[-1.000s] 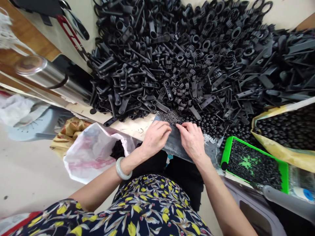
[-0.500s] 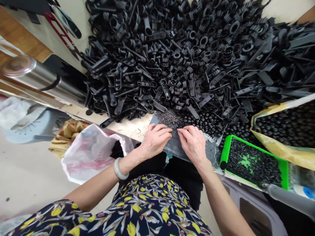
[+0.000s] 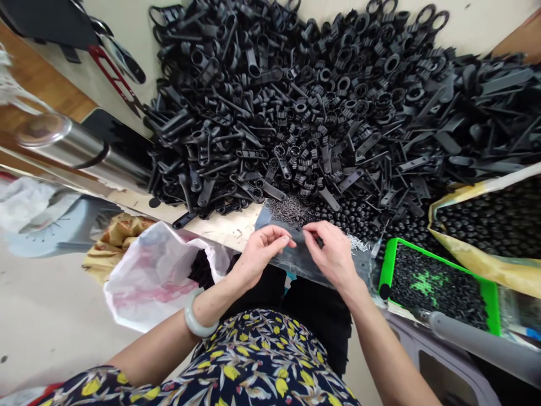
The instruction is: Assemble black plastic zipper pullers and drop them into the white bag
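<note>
My left hand (image 3: pixel 261 252) hovers over the near edge of a dark grey work surface (image 3: pixel 298 258), thumb and forefinger pinched together. Whatever sits in that pinch is too small to name. Facing it, a short gap away, my right hand (image 3: pixel 333 252) also has its fingertips pressed together, and their contents cannot be made out. Just beyond both hands lies a heap of tiny dark metal bits (image 3: pixel 291 210), perhaps screws. Small round black pieces (image 3: pixel 355 215) spread to its right. By the right hand's knuckles are thin silvery pins (image 3: pixel 358 243).
A large pile of black plastic parts (image 3: pixel 253 124) covers the back. On the right stand a green tray (image 3: pixel 385 269) of small black pieces and a yellow-edged sack (image 3: pixel 456 242) of round ones. At left are a steel flask (image 3: pixel 76 141) and a white plastic bag (image 3: pixel 139 287).
My left hand has dropped slightly and turned, its thumb now showing against the forefinger. The right fingertips stay near the same spot. The whole view has shifted a little.
</note>
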A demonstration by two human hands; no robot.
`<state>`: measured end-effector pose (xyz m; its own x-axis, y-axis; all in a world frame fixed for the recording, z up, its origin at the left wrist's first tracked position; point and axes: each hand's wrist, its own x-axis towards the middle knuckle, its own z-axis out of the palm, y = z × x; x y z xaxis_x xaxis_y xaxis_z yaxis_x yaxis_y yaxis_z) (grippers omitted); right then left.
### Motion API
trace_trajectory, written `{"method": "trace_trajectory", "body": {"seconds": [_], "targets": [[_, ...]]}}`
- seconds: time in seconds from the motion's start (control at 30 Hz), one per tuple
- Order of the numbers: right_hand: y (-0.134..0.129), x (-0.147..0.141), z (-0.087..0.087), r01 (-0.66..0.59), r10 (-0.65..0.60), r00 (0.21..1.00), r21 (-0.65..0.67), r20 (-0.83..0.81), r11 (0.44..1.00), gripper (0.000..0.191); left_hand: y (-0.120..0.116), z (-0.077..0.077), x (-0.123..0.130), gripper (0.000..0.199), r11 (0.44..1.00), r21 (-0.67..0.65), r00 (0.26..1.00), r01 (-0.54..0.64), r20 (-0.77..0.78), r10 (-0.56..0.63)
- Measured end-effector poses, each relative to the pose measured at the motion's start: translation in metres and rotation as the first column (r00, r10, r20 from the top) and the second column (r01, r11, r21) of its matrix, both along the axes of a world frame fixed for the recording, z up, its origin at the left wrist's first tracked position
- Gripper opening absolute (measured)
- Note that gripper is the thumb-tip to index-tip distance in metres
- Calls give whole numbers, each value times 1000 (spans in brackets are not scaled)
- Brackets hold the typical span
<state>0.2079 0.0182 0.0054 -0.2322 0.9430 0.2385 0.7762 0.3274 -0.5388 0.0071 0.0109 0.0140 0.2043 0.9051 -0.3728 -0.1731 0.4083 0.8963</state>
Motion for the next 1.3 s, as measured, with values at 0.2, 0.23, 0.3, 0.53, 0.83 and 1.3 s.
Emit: {"method": "trace_trajectory", "body": {"seconds": [0.2,0.23,0.3,0.53,0.83,1.3], "targets": [[-33,-7,-2,64,-100,919,-106,-381,992,9,-7,-2,15,22,997,-76,994,-32,99,39],[-35,-9,-3,73,-102,914,-87,-392,994,9,-9,-3,18,23,995,-77,992,-56,105,64],[-38,-11,-4,82,-98,910,-57,-403,995,10,-11,-3,23,24,994,-78,989,-82,115,91],[-41,-7,-6,54,-150,810,-183,-567,982,12,-18,-4,29,26,993,-75,982,-88,162,99],[-46,-4,-9,35,-234,736,-310,-635,950,13,-27,-7,23,19,968,239,983,76,-180,-33],[-53,-1,1,95,-181,797,-177,-577,980,7,-27,-1,25,24,1000,4,997,25,74,-26]]}}
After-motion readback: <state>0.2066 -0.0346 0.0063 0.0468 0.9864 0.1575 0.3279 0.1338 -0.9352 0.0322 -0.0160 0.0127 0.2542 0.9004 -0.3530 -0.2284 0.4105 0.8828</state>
